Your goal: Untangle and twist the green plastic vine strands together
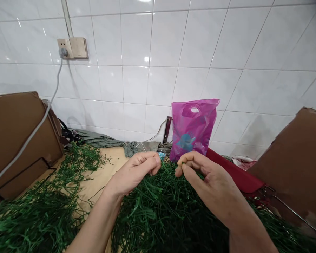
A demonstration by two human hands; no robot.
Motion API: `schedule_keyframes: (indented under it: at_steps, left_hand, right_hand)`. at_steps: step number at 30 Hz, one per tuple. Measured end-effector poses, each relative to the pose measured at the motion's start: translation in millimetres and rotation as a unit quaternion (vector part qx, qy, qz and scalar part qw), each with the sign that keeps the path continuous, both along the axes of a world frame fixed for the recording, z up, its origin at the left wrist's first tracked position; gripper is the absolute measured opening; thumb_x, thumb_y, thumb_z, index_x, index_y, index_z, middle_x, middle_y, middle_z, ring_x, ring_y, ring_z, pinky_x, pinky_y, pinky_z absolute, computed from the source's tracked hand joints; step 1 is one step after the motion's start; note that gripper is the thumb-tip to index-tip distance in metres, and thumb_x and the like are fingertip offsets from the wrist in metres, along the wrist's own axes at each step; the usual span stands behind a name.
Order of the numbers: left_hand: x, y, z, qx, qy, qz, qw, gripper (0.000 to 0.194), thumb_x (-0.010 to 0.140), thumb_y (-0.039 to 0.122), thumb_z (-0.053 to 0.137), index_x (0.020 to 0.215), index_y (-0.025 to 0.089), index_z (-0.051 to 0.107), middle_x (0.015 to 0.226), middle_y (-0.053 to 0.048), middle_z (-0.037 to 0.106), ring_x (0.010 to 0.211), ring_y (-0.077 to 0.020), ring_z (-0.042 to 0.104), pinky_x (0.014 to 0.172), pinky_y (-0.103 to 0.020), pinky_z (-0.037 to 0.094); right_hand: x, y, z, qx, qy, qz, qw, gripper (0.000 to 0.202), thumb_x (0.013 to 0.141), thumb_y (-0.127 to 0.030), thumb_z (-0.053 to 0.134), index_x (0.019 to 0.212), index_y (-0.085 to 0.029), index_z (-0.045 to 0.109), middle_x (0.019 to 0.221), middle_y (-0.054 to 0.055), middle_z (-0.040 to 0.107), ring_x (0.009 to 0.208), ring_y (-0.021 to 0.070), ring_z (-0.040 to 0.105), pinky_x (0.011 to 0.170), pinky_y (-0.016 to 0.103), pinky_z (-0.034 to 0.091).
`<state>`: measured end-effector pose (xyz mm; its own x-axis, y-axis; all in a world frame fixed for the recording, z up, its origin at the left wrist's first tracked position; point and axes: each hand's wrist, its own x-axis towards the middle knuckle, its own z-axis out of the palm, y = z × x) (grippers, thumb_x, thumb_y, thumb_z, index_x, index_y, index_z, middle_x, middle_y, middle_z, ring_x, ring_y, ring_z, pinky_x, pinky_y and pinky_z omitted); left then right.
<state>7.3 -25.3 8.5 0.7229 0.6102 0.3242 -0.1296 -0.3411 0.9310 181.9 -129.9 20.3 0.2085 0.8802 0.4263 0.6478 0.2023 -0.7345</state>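
Green stems [147, 211] sit in a big, messy heap in the mid., right under both hands. L hand [139, 169] is curled up, thumb pressed on bent fingers, w/ a thin bit of green poking out at the tips. R hand [209, 177] has its thumb & pointer tips pinched tog. w/ a tiny green bit btwn them; its other fingers are bent in loosely. Hands are near each other but don't touch.

More green lies in a pile on the L, on a tan tabletop [113, 158]. Pink bag [193, 128] w/ a blue shape stands up just behind the R hand, by the white tile wall [135, 84]. Red thing [230, 172] is beside it; can't tell what it is. Brown cardboard [18, 130] is on the far L, w/ a gray cord [28, 138] in front, plugged into a wall socket [64, 45].
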Motion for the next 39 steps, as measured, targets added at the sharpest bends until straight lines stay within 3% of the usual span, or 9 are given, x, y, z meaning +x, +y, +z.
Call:
schedule_keyframes:
  at_steps: [5,8,13,18,25,30,35,37,39]
  left_hand:
    - [-1.5,0.2,3.6,0.088,0.076,0.03,0.993,0.039,0.101,0.04,0.041,0.071,0.019,0.053,0.069,0.002,0.045,0.068,-0.0138,0.041,0.067,-0.027,0.032]
    - [-0.3,-2.6,2.5,0.121,0.095,0.021,0.988,0.039,0.102,0.043,0.041,0.077,0.019,0.058,0.074,0.002,0.051,0.072,-0.0144,0.045,0.07,-0.027,0.035]
    - [1.2,-6.4,2.1,0.135,0.082,0.019,0.987,0.038,0.103,0.041,0.039,0.08,0.019,0.06,0.08,0.0,0.057,0.08,-0.0161,0.052,0.078,-0.028,0.038]
    - [0.5,-5.6,3.6,0.145,0.12,0.028,0.982,0.04,0.101,0.042,0.04,0.075,0.019,0.059,0.075,0.001,0.053,0.075,-0.0158,0.049,0.072,-0.028,0.035]
    - [5.6,-4.9,0.3,-0.007,0.033,-0.062,0.997,0.042,0.088,0.046,0.05,0.055,0.021,0.04,0.058,0.003,0.036,0.06,-0.0134,0.034,0.061,-0.029,0.03]
    - [8.3,-9.8,-3.1,-0.098,0.002,-0.135,0.986,0.039,0.075,0.042,0.058,0.049,0.021,0.04,0.05,0.004,0.033,0.054,-0.0127,0.033,0.056,-0.03,0.027]
    - [10.6,-9.4,-5.7,-0.189,-0.064,-0.166,0.966,0.045,0.072,0.04,0.063,0.045,0.021,0.032,0.05,0.005,0.027,0.05,-0.01,0.026,0.053,-0.029,0.027]
    - [10.6,-5.4,-6.4,-0.227,-0.117,-0.152,0.955,0.048,0.076,0.041,0.064,0.046,0.021,0.031,0.052,0.006,0.025,0.05,-0.0091,0.024,0.052,-0.028,0.029]
    - [9.5,0.8,-6.7,-0.238,-0.14,-0.09,0.957,0.045,0.082,0.038,0.064,0.051,0.02,0.037,0.055,0.005,0.028,0.052,-0.0093,0.027,0.054,-0.026,0.032]
  right_hand:
    - [-3.6,-7.1,0.4,0.053,-0.066,-0.107,0.991,0.033,0.093,-0.049,0.053,0.109,-0.027,0.072,0.108,0.005,0.075,0.096,0.0238,0.069,0.084,0.038,0.053]
    - [-13.4,-0.9,-4.3,0.042,-0.044,-0.063,0.996,0.039,0.093,-0.051,0.054,0.119,-0.026,0.07,0.118,0.006,0.073,0.109,0.0256,0.067,0.096,0.042,0.05]
    - [-22.6,10.8,-5.9,0.0,0.004,0.055,0.999,0.028,0.099,-0.038,0.047,0.106,-0.022,0.068,0.093,0.003,0.073,0.083,0.0171,0.067,0.077,0.029,0.053]
    - [-22.9,11.6,-6.5,0.007,-0.031,0.049,0.998,0.02,0.097,-0.024,0.046,0.085,-0.021,0.061,0.078,-0.001,0.065,0.071,0.0142,0.059,0.068,0.026,0.046]
    - [-29.9,5.3,-3.6,0.044,-0.112,0.085,0.989,0.024,0.092,-0.014,0.04,0.069,-0.022,0.041,0.067,-0.004,0.048,0.062,0.0124,0.044,0.06,0.026,0.036]
    - [-20.1,5.9,2.5,0.012,0.011,0.207,0.978,0.024,0.084,-0.016,0.039,0.063,-0.023,0.031,0.063,-0.003,0.037,0.059,0.0127,0.036,0.054,0.027,0.032]
    - [-9.9,19.5,-16.1,0.058,0.128,0.25,0.958,0.018,0.072,-0.02,0.039,0.059,-0.024,0.027,0.06,-0.002,0.029,0.059,0.016,0.033,0.058,0.032,0.033]
    - [-6.6,22.3,-20.5,0.092,0.157,0.246,0.952,0.018,0.072,-0.021,0.038,0.058,-0.025,0.028,0.059,-0.001,0.03,0.059,0.0172,0.035,0.061,0.034,0.035]
    - [-3.2,20.1,-18.5,0.073,0.119,0.213,0.967,0.02,0.078,-0.02,0.038,0.059,-0.025,0.034,0.061,-0.001,0.034,0.06,0.017,0.036,0.06,0.033,0.035]
